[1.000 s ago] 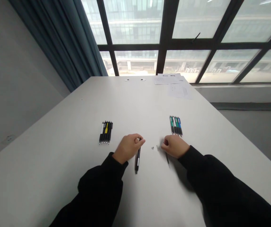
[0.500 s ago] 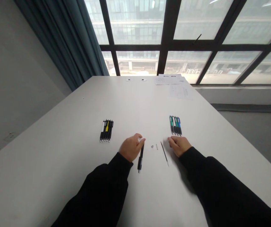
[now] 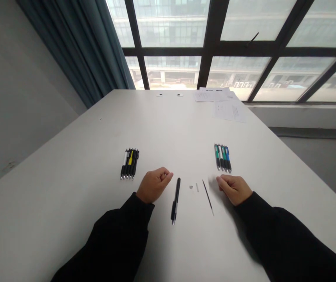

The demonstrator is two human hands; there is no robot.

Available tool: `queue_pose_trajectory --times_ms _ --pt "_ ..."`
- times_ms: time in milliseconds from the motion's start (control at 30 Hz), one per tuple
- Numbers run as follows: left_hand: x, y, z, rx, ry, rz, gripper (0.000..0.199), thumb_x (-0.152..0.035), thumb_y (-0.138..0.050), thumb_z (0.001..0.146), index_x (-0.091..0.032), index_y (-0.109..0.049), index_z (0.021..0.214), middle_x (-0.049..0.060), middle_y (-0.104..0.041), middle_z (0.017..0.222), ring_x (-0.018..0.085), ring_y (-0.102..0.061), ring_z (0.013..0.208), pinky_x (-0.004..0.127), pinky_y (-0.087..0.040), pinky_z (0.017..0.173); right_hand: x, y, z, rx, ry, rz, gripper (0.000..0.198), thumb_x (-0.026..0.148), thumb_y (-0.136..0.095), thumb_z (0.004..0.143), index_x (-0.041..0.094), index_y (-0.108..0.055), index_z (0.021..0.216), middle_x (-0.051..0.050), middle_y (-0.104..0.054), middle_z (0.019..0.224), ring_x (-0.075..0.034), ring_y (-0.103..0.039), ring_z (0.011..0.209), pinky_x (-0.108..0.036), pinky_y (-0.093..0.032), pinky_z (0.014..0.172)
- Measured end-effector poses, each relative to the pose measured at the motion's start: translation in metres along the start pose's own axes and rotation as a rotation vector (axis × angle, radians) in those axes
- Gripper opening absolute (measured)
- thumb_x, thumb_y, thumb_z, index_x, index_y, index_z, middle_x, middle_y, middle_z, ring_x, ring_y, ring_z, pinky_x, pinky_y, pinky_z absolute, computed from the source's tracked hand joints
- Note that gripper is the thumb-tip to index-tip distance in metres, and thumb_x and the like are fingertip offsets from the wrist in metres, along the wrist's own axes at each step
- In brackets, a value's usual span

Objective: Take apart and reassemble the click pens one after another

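- Evidently, the loose parts are set out so that each can be told from the next; the black pen (image 3: 176, 200) lies on the bench (image 3: 168, 133) between the two hands, nearer the left one; to its right come a tiny metal piece (image 3: 190, 187), probably a pen tip, then a short thin piece (image 3: 197, 187) that looks like a spring, then a slim refill (image 3: 208, 197); none touches another, which presumably keeps such small things from mixing;
- the black pen and the refill point roughly away from the person, their near ends splaying apart; the pen's clip seems to be at its near end;
- five pens (image 3: 130, 164) lie side by side beyond the left hand, and four pens (image 3: 223, 158) just beyond the right; both rows have metal tips towards the person, an order that looks meant for tidiness and for keeping them apart from the loose parts;
- the left hand (image 3: 154, 184) has its grip curled nearly closed, thumb against the bent forefinger; it is just beside the black pen, apart from it, with nothing seen in it;
- the right hand (image 3: 234, 188) is likewise curled in, beside the refill without touching it; no object shows in this grip, though both palms are hidden.
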State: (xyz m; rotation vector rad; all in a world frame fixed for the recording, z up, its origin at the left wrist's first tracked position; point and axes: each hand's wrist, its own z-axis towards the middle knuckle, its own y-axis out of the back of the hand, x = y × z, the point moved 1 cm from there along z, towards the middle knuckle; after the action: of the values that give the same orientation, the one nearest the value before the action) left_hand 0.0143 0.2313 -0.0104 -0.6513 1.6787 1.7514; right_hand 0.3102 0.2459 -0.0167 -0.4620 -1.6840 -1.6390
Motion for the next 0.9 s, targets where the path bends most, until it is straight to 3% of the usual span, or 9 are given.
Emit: queue_pose_trajectory --times_ms 900 --pt "-0.0002 0.0004 0.0001 0.014 0.016 -0.009 0.036 -0.045 -0.052 0.091 -0.017 -0.06 0.07 -0.005 -0.048 0.056 0.01 -0.042 0.053 0.022 -0.031 0.053 -0.003 0.0001 -0.0005 0.015 0.056 -0.031 0.045 0.044 -0.043 0.092 0.02 -0.052 0.056 0.002 -0.05 0.05 -0.014 -0.046 0.05 -0.028 -0.034 0.056"
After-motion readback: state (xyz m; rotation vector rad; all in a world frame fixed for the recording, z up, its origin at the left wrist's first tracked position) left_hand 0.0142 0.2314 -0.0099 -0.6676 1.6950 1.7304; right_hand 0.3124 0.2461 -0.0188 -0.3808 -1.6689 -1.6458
